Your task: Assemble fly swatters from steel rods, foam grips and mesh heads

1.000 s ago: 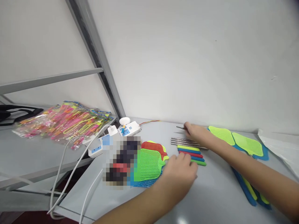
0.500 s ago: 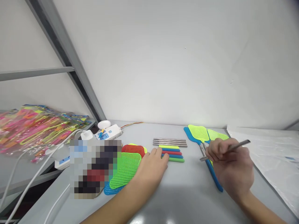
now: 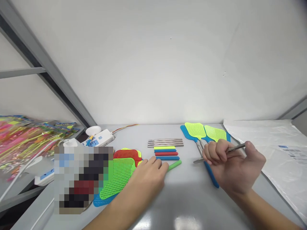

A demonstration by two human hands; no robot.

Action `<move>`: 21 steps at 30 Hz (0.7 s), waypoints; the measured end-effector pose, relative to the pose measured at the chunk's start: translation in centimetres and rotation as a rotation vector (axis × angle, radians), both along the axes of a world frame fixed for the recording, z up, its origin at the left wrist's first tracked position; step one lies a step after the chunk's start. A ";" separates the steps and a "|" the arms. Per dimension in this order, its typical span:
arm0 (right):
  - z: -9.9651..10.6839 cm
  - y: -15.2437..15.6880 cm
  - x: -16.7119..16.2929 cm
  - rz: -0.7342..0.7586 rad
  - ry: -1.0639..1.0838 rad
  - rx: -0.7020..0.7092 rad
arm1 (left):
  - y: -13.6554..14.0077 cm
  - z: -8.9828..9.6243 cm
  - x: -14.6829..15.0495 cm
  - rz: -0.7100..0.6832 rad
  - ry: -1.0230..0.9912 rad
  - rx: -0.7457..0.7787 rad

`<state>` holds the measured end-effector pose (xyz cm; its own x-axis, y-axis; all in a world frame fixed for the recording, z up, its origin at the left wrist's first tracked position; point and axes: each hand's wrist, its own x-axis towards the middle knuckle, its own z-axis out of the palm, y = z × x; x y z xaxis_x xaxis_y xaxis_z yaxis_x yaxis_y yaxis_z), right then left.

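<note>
My left hand (image 3: 151, 174) is closed on one end of a green plastic handle (image 3: 175, 165), which tilts up to the right and stands apart from the row. Just above lie the other handles: yellow, blue, a red handle (image 3: 166, 154) and a blue handle (image 3: 168, 158). My right hand (image 3: 236, 164), palm turned up, has its fingers curled round a metal rod (image 3: 198, 160) that slopes up to the right. Under and behind it are fly swatters with yellow heads (image 3: 195, 130) and blue ones. Several metal rods (image 3: 165, 142) lie side by side behind the handles.
Loose swatter heads, among them a green one (image 3: 118, 175) and a red one (image 3: 127, 155), lie left of my left arm. A power strip (image 3: 102, 138) with cables stands behind them. Bagged colourful goods (image 3: 31, 140) fill the left side; a white plastic sheet (image 3: 275, 153) covers the right.
My left hand has drawn the green handle out of the row, toward me and to the left. The right hand has turned its palm further up, still holding the rod. The view has shifted right.
</note>
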<state>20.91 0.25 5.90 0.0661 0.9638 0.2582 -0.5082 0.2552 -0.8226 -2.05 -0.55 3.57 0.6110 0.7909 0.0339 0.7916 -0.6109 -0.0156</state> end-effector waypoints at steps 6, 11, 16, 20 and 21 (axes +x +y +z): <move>-0.2 0.2 0.1 0.007 0.025 -0.063 | -0.2 1.4 -0.2 -0.163 -0.493 0.122; -0.1 -0.1 -0.1 0.027 0.080 -0.122 | -0.4 1.1 -0.2 -0.203 -0.756 0.054; -0.2 -0.2 -0.3 0.058 0.100 -0.151 | -0.3 -0.6 0.9 -0.179 -0.728 -0.140; 0.6 -0.4 -0.8 0.047 0.111 -0.151 | -0.4 -1.4 1.4 -0.173 -0.741 -0.240; 1.2 -0.5 -1.1 0.056 0.110 -0.145 | -0.4 -1.5 1.4 -0.176 -0.747 -0.254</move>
<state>19.80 -0.23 7.09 0.0311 0.9933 0.1109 -0.6072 0.1069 -0.7873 -0.62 -0.93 2.11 0.6143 0.7238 0.3143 0.4300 -0.6411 0.6357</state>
